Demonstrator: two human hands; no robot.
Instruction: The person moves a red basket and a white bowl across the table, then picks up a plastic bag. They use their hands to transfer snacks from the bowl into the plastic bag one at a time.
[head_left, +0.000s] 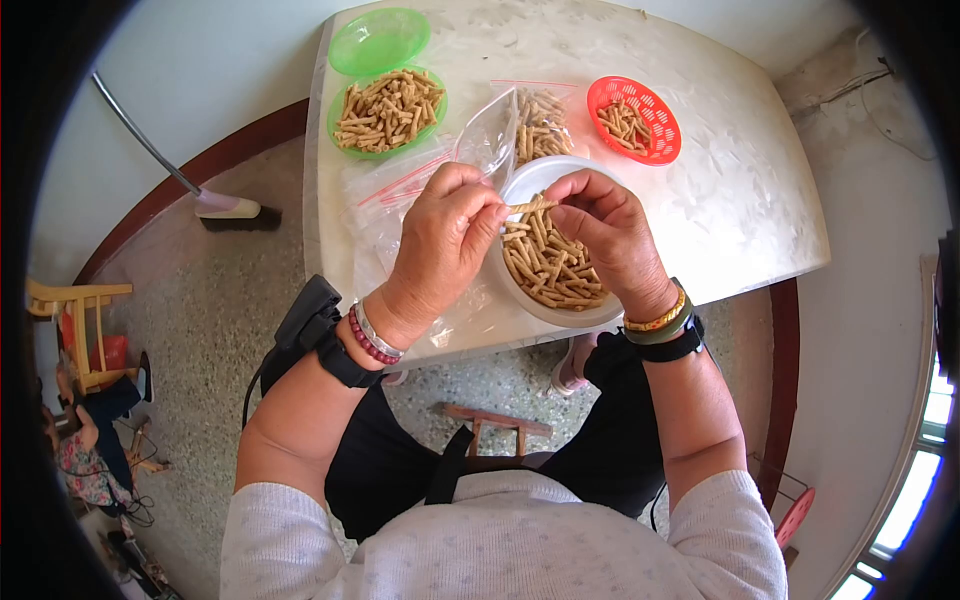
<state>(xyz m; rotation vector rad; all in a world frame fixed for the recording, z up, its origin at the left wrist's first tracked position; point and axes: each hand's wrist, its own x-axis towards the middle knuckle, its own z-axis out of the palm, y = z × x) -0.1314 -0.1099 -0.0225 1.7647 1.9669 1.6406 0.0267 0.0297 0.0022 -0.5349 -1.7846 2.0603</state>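
Pinched between the fingertips of the left hand (445, 240) and right hand (605, 235), one snack stick (528, 207) is held above the white bowl (530, 180) of sticks on the table (740, 200).

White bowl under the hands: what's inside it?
A pile of brown sticks fills the white bowl. The left hand and right hand pinch one stick above it, covering parts of its rim and contents. The bowl's floor is hidden under the pile.

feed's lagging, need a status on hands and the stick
One snack stick pinched between left hand and right hand. Held over white bowl of sticks. Plastic bag behind bowl.
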